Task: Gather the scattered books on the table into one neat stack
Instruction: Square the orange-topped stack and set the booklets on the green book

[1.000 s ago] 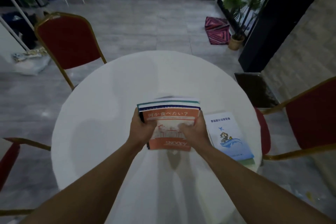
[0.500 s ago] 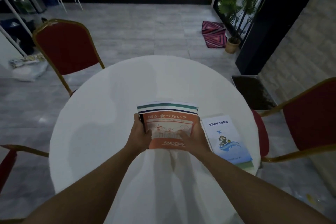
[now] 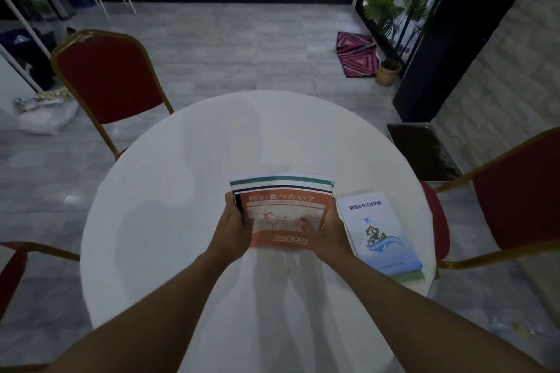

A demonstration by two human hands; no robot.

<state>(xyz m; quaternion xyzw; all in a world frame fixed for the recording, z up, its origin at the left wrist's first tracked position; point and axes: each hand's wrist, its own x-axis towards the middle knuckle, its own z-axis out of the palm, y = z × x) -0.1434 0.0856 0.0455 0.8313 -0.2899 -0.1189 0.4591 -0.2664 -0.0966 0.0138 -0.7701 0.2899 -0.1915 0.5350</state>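
Note:
An orange Snoopy book [image 3: 283, 215] tops a stack of books [image 3: 281, 183] near the middle of the round white table [image 3: 181, 191]; the far edges of the lower books stick out beyond it. My left hand [image 3: 233, 230] grips the stack's left side and my right hand [image 3: 325, 233] grips its right side, thumb on the orange cover. Just right of the stack lies a white and blue book [image 3: 377, 230] with a plane and a whale on it, resting on a green book [image 3: 409, 277] near the table's right edge.
A red chair with a gold frame [image 3: 109, 82] stands at the far left of the table, a second red chair [image 3: 515, 191] at the right, a third [image 3: 12, 275] at the near left. On the floor to the right are a dark tray [image 3: 424, 151] and a potted plant [image 3: 389, 70].
Both hands keep their hold on the stack's sides. The orange book now sits a little nearer me, so more of the lower books' far edges show. The head has tilted slightly.

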